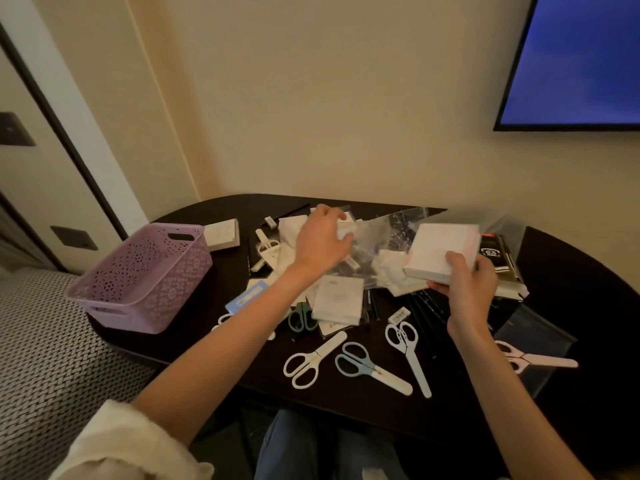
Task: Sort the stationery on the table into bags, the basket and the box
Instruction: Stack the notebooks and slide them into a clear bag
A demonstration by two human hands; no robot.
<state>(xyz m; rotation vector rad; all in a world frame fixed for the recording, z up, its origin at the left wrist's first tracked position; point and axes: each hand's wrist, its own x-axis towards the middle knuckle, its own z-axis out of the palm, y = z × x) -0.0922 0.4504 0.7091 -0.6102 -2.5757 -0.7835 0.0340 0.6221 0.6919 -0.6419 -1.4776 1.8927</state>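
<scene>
The room is dim and warm-toned, lit softly from above, with a cool blue glow from the screen (575,57) at the far right. The dark surface (214,344) swallows detail and shows little shadow, so pale items stand out sharply against it. The hands (322,240) are slightly motion-blurred. Wide-angle distortion bends the door frame (65,133) at the left edge. Overall focus is soft and somewhat grainy.

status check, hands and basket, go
Left hand grips small white item in pile. Right hand holds white pad stack. Purple basket at left. Scissors loose in front.
</scene>
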